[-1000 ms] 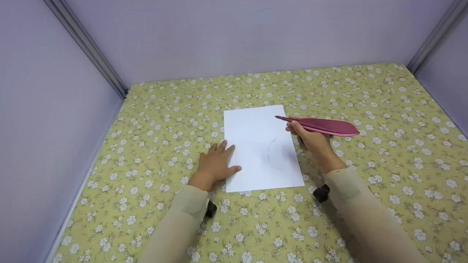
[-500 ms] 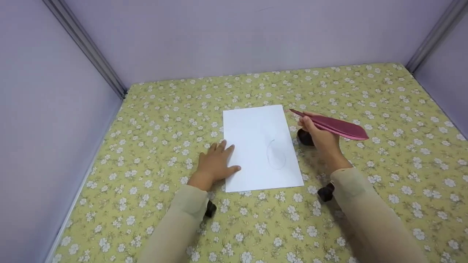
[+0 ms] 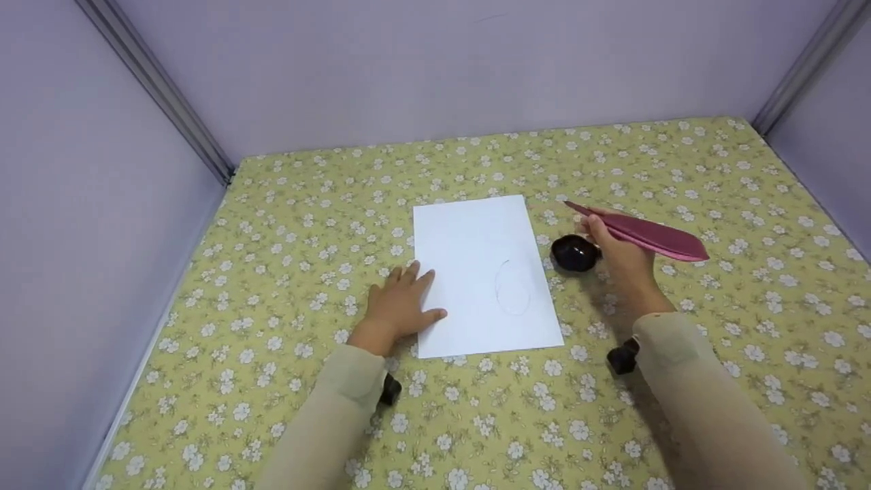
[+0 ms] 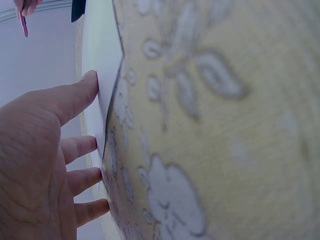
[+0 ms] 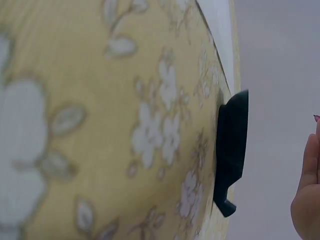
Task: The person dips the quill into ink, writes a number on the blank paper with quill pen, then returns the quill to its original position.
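My right hand [image 3: 620, 255] pinches a dark pink feather-shaped pen [image 3: 656, 236] above the table, its tip pointing to the far left. Just left of that hand a small black dish [image 3: 575, 253] with a glossy inside sits on the cloth. The white paper [image 3: 476, 235] lies flat and bears a thin, oval pen line on its right half. Across the paper's left edge rests my left hand [image 3: 398, 305], fingers spread. The right wrist view catches the black dish [image 5: 232, 140] from the side, with a short handle-like stub, and only part of the right hand [image 5: 307, 195].
A yellow floral cloth [image 3: 306, 224] covers the table. Pale walls [image 3: 435, 75] close off the back and both sides, with metal posts [image 3: 160, 88] in the corners. Each wrist carries a small black device [image 3: 622, 357].
My right hand has moved right with the feather pen, from over the paper to beyond its right edge, uncovering the black dish. The left hand has stayed in place.
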